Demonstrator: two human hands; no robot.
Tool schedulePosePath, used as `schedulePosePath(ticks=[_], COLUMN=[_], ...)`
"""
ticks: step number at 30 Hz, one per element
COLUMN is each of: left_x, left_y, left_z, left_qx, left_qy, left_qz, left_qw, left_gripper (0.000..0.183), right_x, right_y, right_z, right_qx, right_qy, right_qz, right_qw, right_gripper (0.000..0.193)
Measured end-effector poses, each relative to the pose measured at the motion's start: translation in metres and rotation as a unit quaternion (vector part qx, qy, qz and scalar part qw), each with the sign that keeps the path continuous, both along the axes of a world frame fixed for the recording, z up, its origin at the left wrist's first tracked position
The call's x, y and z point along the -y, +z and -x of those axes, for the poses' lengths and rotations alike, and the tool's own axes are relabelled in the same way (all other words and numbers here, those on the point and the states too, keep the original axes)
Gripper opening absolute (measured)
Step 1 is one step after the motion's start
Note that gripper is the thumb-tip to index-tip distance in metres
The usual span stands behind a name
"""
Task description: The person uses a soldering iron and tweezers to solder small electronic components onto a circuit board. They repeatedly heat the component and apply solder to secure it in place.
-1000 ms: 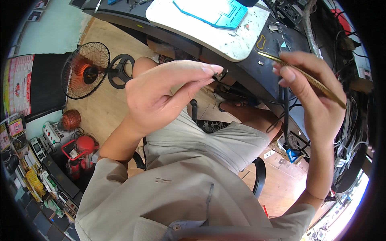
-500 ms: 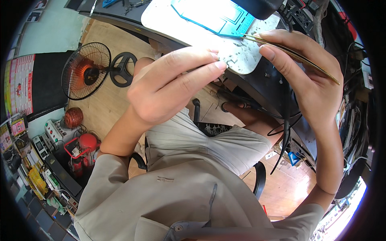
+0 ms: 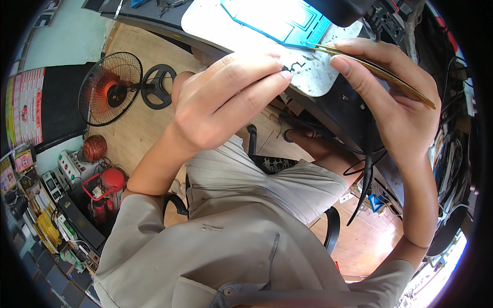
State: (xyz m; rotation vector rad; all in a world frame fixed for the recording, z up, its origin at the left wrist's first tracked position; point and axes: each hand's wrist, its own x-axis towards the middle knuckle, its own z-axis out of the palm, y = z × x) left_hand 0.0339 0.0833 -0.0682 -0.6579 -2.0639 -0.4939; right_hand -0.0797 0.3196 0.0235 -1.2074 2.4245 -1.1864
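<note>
Thumb and fingers of my left hand [image 3: 226, 100] are pinched round a small, thin, dark part with a zigzag outline [image 3: 298, 65]; its exact kind is too small to make out. My right hand [image 3: 398, 97] grips gold-coloured tweezers [image 3: 382, 73] between thumb and fingers. The tweezers' tips point left, at the near right corner of a blue tray-like mat [image 3: 295, 38]; whether they touch it I cannot tell. That mat lies on a white board [image 3: 321, 79] with dark specks, and its middle is washed out by glare.
A black rounded object [image 3: 336, 10] overhangs the board. Black cables [image 3: 366, 169] hang off the dark desk [image 3: 346, 115] near my right forearm. On the floor at left stand a fan [image 3: 110, 90] and red equipment [image 3: 112, 179]. Tangled cords fill the right side.
My left hand has shifted slightly to the right, and more of the dark zigzag part shows beyond its fingertips. The right hand with the tweezers has barely moved.
</note>
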Motion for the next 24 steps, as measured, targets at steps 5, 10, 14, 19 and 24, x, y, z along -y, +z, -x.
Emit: schedulePosePath(ticks=[5, 10, 14, 19, 24], left_x=[0.0, -0.002, -0.001, -0.002, -0.003], left_y=[-0.001, 0.007, 0.006, 0.006, 0.008], left_z=[0.0, -0.012, -0.015, -0.016, -0.018], left_qx=[-0.005, 0.086, 0.095, 0.103, 0.112], left_qy=[0.0, 0.003, 0.01, 0.012, 0.016], left_qz=[-0.004, -0.023, -0.016, -0.018, -0.021], left_qw=[1.0, 0.996, 0.995, 0.994, 0.993], left_gripper=[0.035, 0.037, 0.036, 0.034, 0.034], right_x=[0.0, 0.001, 0.001, 0.001, 0.0], right_y=[-0.001, 0.0, -0.001, -0.001, -0.003], right_z=[0.0, 0.0, -0.001, -0.001, 0.0], right_qx=[-0.005, 0.01, 0.015, 0.012, 0.015], right_qy=[0.006, 0.001, -0.003, -0.002, 0.0], right_qz=[-0.002, -0.002, -0.002, -0.002, 0.005], right_qw=[1.0, 1.0, 1.0, 1.0, 1.0], right_gripper=[0.022, 0.022, 0.022, 0.022, 0.022])
